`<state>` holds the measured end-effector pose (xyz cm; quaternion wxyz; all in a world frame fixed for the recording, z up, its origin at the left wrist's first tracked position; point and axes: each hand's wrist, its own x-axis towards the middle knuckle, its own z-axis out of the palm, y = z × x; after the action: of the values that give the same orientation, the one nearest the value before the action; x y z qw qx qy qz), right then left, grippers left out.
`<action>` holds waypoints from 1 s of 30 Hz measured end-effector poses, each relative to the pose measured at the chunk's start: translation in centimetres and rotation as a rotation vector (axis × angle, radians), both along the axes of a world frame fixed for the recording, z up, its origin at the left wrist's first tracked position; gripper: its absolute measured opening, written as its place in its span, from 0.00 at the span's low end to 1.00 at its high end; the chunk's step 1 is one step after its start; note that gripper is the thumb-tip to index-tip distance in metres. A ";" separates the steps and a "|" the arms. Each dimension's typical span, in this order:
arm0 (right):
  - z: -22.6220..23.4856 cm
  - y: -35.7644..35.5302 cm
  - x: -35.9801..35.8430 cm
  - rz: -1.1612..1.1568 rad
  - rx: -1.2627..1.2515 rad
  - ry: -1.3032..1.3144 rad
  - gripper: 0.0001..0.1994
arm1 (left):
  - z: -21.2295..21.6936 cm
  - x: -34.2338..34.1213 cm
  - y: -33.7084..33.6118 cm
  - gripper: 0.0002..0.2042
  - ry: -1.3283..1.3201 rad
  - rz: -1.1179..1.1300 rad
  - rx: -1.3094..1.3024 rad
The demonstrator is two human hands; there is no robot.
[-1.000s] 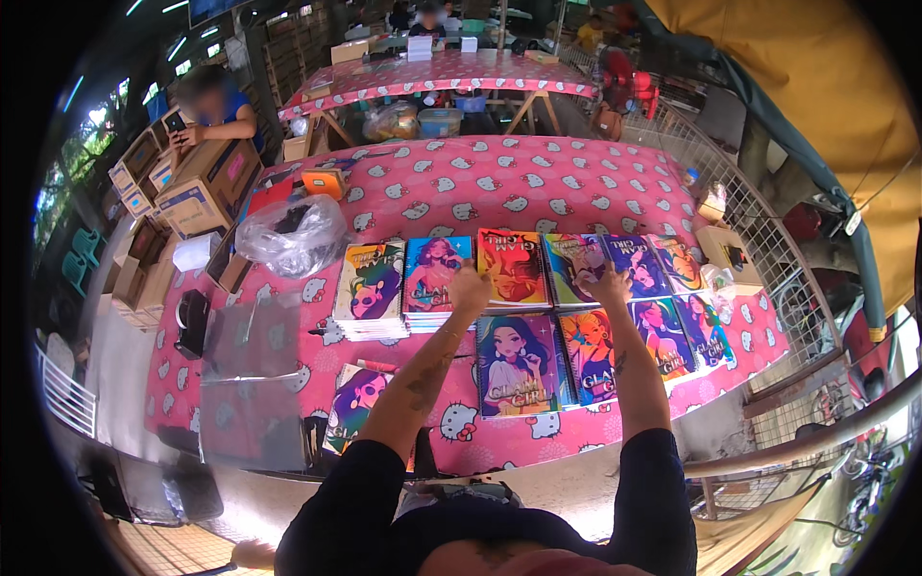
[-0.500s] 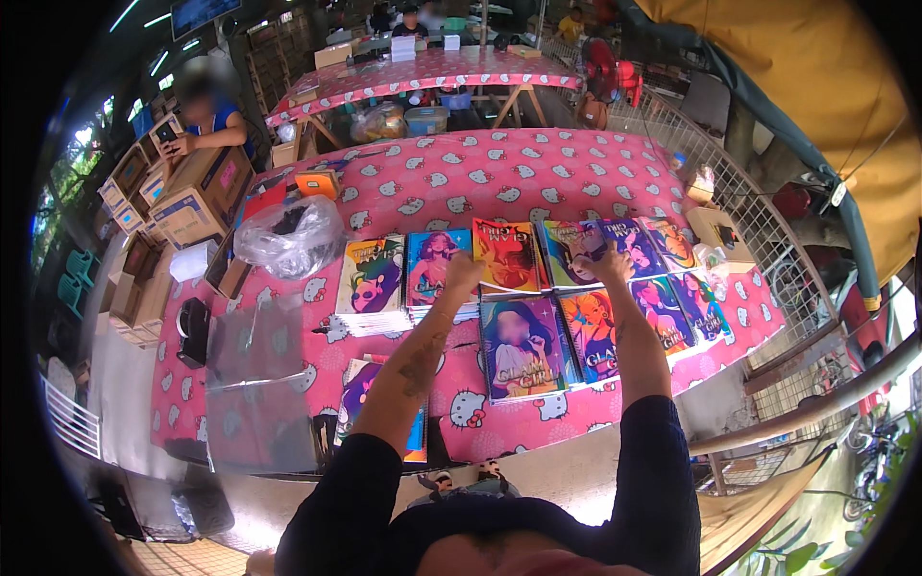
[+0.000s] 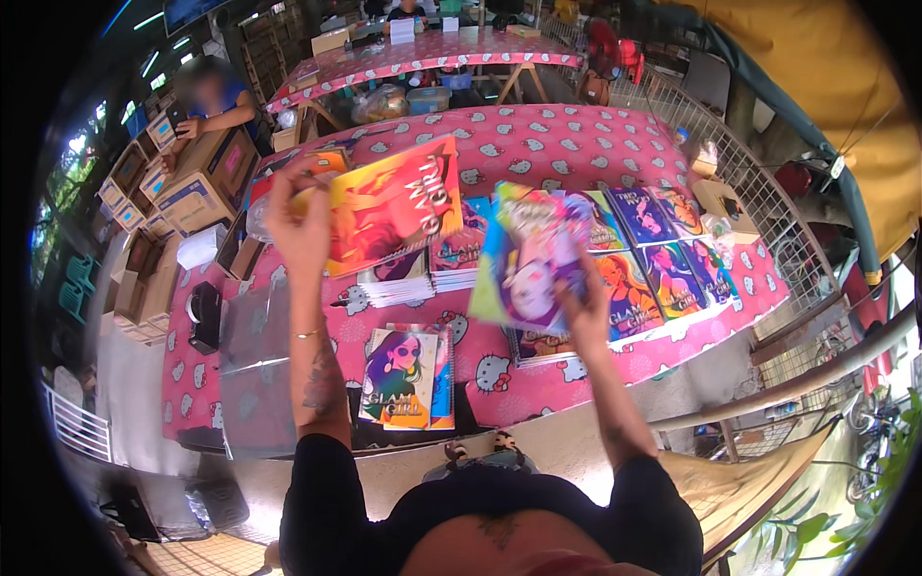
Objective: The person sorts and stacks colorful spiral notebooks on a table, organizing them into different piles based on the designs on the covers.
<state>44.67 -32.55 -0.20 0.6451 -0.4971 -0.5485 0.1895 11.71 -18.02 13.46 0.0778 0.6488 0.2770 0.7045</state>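
Observation:
My left hand [image 3: 300, 221] pinches the edge of a red and yellow spiral notebook [image 3: 389, 206], raised and tilted above the table's left middle. With its thumb over the cover, my right hand [image 3: 588, 312] grips a purple and green notebook [image 3: 528, 264], blurred by motion, in front of me. Below these two lie stacks of illustrated notebooks, partly covered, among them a white-edged stack [image 3: 389, 288]. To the right, an orange-covered notebook [image 3: 626, 288] and a purple one [image 3: 672, 278] rest in rows. Nearer me, a cream-covered notebook [image 3: 403, 374] overlaps a blue one.
A pink patterned cloth covers the table [image 3: 538, 144]. Transparent plastic sheets [image 3: 259, 374] and a black tape dispenser [image 3: 205, 317] lie at the left. Cardboard boxes [image 3: 206, 187] and a person with a phone [image 3: 219, 110] are beyond. Wire fencing [image 3: 759, 192] runs along the right.
Both hands have lifted notebooks off the stacks. My left hand moved left with the red and yellow one; my right hand came nearer with the purple and green one.

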 end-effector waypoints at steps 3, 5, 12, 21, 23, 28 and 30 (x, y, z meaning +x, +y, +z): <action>-6.7 -3.7 -10.2 0.043 -0.219 0.160 0.32 | 1.3 -2.2 -0.7 0.04 0.011 0.058 -0.147; -11.7 -5.3 -14.6 0.022 -0.414 -0.093 0.31 | -1.6 -2.0 0.0 0.06 0.230 -0.218 -0.264; -19.5 -4.9 -16.5 0.031 -0.635 0.086 0.33 | -23.3 1.7 -2.8 0.22 1.004 -0.119 -0.048; -18.5 -0.4 -19.4 0.412 -0.694 0.705 0.39 | -36.1 -11.0 -7.8 0.31 0.246 -0.049 -1.228; -19.4 0.9 -20.3 0.376 -0.721 0.614 0.39 | -38.1 -10.9 -7.4 0.28 0.155 -0.096 -1.205; -19.4 2.4 -19.8 0.319 -0.724 0.343 0.38 | -34.0 -8.4 -9.9 0.30 0.141 0.016 -1.175; -20.4 2.2 -20.8 0.244 -0.642 0.193 0.38 | -35.7 -8.5 -9.8 0.31 0.143 0.078 -1.149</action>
<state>23.92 -30.32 -20.59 0.4774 -0.5851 -0.4530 0.4739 3.23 -27.83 -22.27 0.3726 0.5377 0.6433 0.3976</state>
